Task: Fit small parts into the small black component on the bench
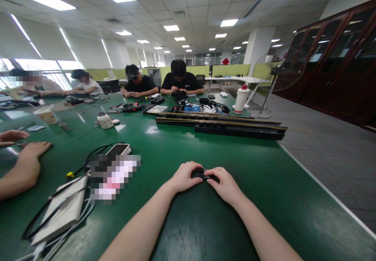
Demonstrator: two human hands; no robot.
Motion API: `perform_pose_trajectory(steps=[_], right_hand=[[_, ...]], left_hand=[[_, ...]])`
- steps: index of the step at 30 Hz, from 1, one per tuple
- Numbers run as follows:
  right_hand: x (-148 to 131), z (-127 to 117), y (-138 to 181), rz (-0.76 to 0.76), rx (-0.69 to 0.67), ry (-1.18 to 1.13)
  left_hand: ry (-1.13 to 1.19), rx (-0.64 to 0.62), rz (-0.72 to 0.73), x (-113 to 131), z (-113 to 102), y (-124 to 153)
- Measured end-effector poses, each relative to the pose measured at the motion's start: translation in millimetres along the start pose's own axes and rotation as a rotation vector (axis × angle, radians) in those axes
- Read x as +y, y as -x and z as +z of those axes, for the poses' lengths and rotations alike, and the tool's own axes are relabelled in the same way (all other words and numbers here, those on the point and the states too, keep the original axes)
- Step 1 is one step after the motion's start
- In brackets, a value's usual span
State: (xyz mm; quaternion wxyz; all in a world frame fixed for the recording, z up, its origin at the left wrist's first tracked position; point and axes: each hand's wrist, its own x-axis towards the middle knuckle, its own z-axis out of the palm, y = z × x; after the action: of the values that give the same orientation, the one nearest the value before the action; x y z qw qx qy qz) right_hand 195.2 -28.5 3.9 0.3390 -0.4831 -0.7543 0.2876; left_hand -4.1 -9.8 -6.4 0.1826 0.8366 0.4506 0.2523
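Both of my hands meet over the green tabletop [164,155], around a small black part [201,173] whose exact kind I cannot make out. My left hand [185,177] pinches its left side between thumb and fingers. On the right side, my right hand [223,181] grips it the same way, with the fingertips of the two hands almost touching. Much of the part is hidden behind the fingers; a dark piece shows at its middle and under the right fingers.
Left of me lie a white power bank [63,210] with cables, and a blurred-out device. Long black channels [241,131] with thin brass rods lie ahead, before tools and boxes. A white bottle [241,99] stands behind. Another person's arm [23,167] rests at left; several people sit opposite.
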Motion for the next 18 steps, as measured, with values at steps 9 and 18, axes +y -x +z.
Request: perform_pose_trajectory(steps=[9,18], right_hand=[[7.5,4.3,0.2,0.000,0.025,0.018],[7.1,3.5,-1.8,-0.106,0.054,0.063]], left_hand=[[0.009,0.009,-0.015,0.6,1.5,-0.6],[-0.042,-0.025,0.013,5.6,-2.2,-0.9]])
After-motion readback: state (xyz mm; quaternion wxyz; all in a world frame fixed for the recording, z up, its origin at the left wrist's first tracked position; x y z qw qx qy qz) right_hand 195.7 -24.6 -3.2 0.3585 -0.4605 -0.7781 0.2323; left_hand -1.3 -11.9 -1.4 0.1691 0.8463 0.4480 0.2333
